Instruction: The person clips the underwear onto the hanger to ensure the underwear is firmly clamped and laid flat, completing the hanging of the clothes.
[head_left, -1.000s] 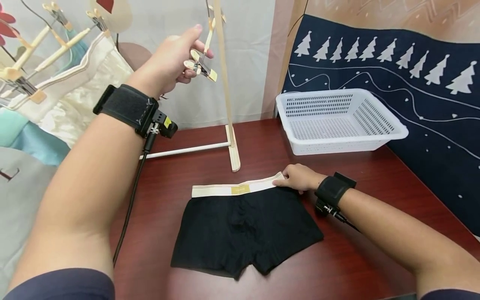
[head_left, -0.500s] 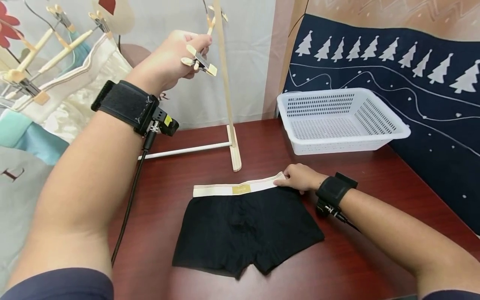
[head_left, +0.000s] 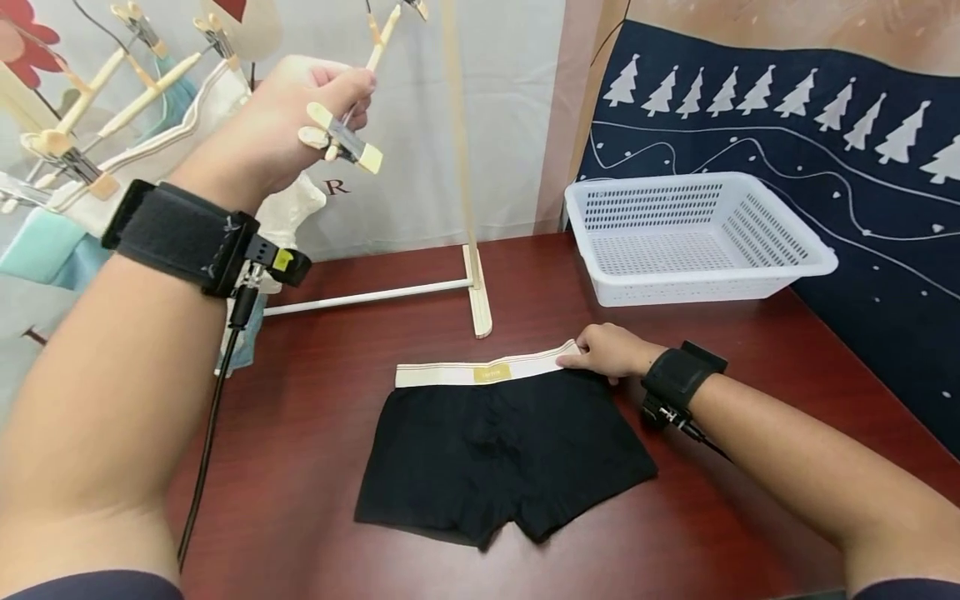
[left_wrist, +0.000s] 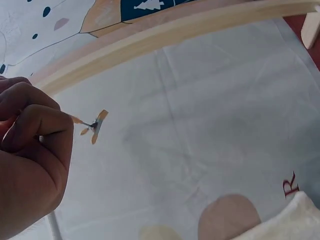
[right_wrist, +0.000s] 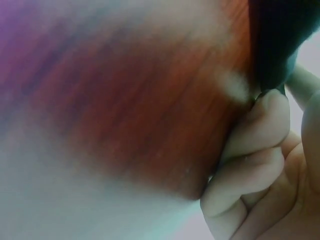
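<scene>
My left hand is raised at the upper left, its fingers curled round the wooden bar of a clip hanger. A pale-tipped metal clip sticks out beside the fist. In the left wrist view the fist hides most of the bar, and another clip shows beyond it. Black boxer briefs lie spread flat on the table, their cream waistband facing away from me. At its right end my right hand pinches the waistband between thumb and fingers; dark cloth meets the fingertips in the right wrist view.
A white perforated basket stands at the back right of the red-brown table. A wooden rack post rises from its foot, joined to a white rod. Clothes on clips hang at the left.
My left hand has closed on the hanger and drawn it left, away from the rack post. A hanging pale garment now shows below the left wrist. My right hand still holds the waistband.
</scene>
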